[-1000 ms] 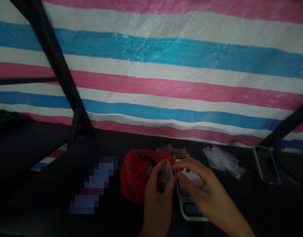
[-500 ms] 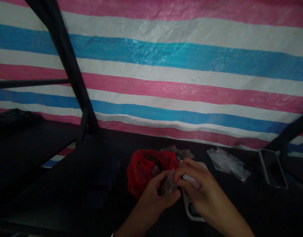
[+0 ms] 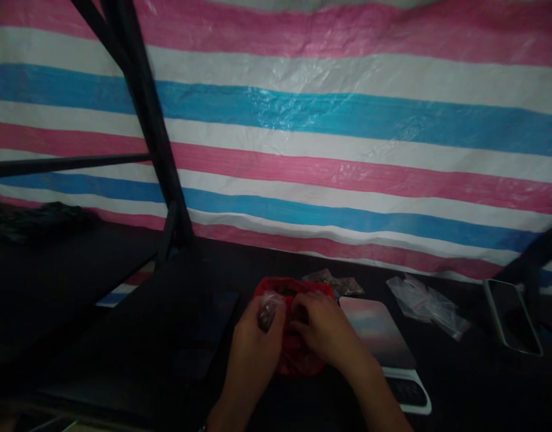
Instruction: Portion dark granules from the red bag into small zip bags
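Bag (image 3: 298, 361) on table (image 3: 226, 258), scale (image 3: 375, 331) just R of it, filled packets (image 3: 345, 284) behind both; baggies (image 3: 422, 301) R of scale, phone (image 3: 513, 318) R of those; sheet (image 3: 303, 135) behind table.

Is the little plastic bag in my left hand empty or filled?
Filled, at least partly: dark pieces show through the clear plastic bag.

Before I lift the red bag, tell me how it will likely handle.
The red bag would probably sag and change shape, since its wall looks thin and creased. It may spill if tipped: its top appears open, with the right hand there. Its weight is uncertain, as its contents are mostly hidden.
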A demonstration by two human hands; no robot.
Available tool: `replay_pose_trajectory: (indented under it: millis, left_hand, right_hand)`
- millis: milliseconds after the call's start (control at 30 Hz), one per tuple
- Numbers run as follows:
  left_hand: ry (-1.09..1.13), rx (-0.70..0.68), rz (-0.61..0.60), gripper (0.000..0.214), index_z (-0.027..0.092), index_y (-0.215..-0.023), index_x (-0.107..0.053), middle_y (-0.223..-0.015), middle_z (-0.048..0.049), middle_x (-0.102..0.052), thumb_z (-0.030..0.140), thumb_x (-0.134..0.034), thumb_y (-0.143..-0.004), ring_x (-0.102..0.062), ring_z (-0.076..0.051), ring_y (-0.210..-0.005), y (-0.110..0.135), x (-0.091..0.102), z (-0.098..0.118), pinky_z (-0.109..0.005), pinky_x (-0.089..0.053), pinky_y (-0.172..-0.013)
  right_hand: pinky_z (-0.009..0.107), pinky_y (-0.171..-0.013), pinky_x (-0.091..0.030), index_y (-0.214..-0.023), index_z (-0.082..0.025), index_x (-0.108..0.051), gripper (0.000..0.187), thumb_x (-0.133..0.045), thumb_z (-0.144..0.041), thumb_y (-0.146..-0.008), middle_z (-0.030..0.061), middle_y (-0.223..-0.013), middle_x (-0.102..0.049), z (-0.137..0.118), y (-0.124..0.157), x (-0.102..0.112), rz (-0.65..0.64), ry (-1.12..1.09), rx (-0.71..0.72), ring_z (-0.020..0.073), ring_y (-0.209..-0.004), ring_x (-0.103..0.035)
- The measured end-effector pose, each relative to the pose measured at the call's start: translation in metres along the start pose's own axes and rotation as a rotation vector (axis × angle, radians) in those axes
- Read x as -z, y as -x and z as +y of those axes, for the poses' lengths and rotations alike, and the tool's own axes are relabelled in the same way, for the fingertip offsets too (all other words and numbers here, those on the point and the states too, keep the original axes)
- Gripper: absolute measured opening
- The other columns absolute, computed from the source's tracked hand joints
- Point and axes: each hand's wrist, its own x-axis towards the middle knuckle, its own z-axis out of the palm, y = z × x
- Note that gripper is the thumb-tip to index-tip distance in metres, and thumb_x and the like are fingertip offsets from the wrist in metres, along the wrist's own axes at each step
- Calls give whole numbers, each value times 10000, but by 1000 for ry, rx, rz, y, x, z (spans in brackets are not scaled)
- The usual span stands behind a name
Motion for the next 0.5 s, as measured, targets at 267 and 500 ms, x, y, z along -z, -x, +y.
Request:
replay_pose_trajectory:
  millis: [267, 500]
  left_hand:
    - [-393, 41, 78, 212, 235, -926, -635, -812, -113, -765, 412, -529, -972, -762, -319, -765, -2, 8, -12, -356, -482, -664]
    - [10, 118, 83, 417, 189, -930, -672, -811, -59, -748, 595, -578, -904, -731, -277, -812, -14, 9, -18, -366, -533, -740]
  right_hand:
    - [455, -992, -460, -997, -234, -736, 125, -734, -160, -897, 103, -1142, -788, 10, -19, -12, 190, 95, -59, 347, -1154, -678]
    - [414, -944, -484, -996, -226, -743, 102, -688, -170, -932, 106, -1109, -793, -2, -30, -24, 232, -5, -115, 319, -1095, -705]
